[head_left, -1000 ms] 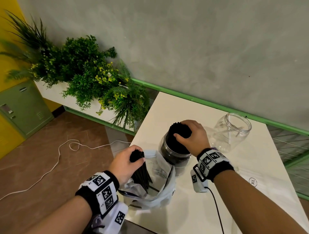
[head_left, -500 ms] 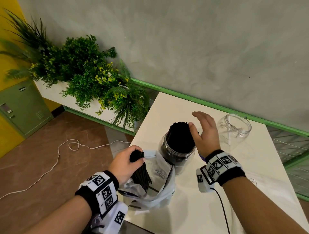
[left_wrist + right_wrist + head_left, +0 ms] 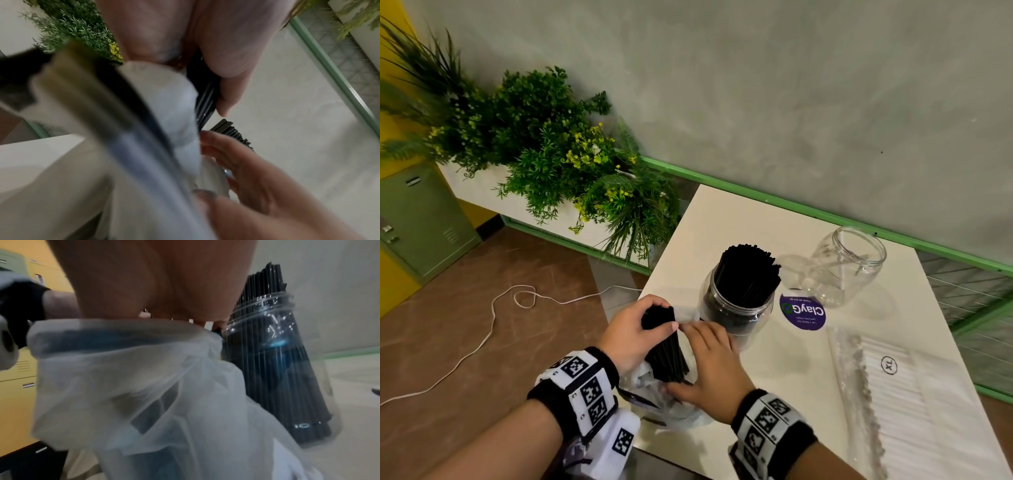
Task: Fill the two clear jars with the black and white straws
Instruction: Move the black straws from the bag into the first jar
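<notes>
My left hand (image 3: 657, 318) grips a bundle of black straws (image 3: 666, 346) that stands out of a clear plastic bag (image 3: 674, 401) at the table's near left corner. My right hand (image 3: 698, 356) lies against the bag beside the bundle, fingers fairly straight and thumb low on the plastic. Just behind, a clear jar (image 3: 736, 308) is packed with upright black straws (image 3: 748, 270); the right wrist view shows this jar (image 3: 277, 369) touching the bag (image 3: 144, 386). A second clear jar (image 3: 846, 267) stands empty at the back right. White straws (image 3: 893, 387) lie in a clear packet on the right.
A purple round ClayGo lid (image 3: 803, 311) lies between the jars on the white table (image 3: 784, 394). Green plants (image 3: 551, 154) fill a planter left of the table. A white cable (image 3: 493, 308) runs over the brown floor. A green cabinet (image 3: 417, 219) stands far left.
My right hand left the top of the filled jar and came down left to the bag. My left hand has lifted its bundle of straws slightly higher out of the bag.
</notes>
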`<action>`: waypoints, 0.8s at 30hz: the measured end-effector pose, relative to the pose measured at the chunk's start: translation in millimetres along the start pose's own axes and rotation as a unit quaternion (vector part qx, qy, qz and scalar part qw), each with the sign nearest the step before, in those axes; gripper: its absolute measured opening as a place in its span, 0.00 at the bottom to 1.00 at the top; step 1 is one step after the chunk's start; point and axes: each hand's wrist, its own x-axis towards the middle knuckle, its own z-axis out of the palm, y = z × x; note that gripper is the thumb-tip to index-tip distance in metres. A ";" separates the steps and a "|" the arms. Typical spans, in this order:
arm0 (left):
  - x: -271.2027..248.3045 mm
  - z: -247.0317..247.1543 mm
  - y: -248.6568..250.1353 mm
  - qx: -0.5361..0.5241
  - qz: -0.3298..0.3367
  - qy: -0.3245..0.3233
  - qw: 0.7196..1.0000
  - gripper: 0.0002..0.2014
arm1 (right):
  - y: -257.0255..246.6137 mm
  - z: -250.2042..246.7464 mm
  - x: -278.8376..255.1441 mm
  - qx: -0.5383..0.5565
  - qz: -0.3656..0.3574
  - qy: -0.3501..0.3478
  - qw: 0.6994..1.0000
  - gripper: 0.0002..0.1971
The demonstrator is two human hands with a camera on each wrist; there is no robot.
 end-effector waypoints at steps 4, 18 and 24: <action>-5.8 -5.9 3.5 -0.027 -0.052 -0.051 0.997 0.26 | -6.5 8.2 7.1 0.016 0.037 0.026 0.999 0.41; -21.1 -13.1 3.8 -0.093 -0.064 -0.148 0.982 0.35 | -17.0 15.3 25.3 0.043 0.100 0.067 0.992 0.23; -15.6 -8.6 -4.2 -0.099 -0.053 -0.099 0.989 0.32 | -17.5 9.6 25.9 0.269 0.099 0.082 0.954 0.10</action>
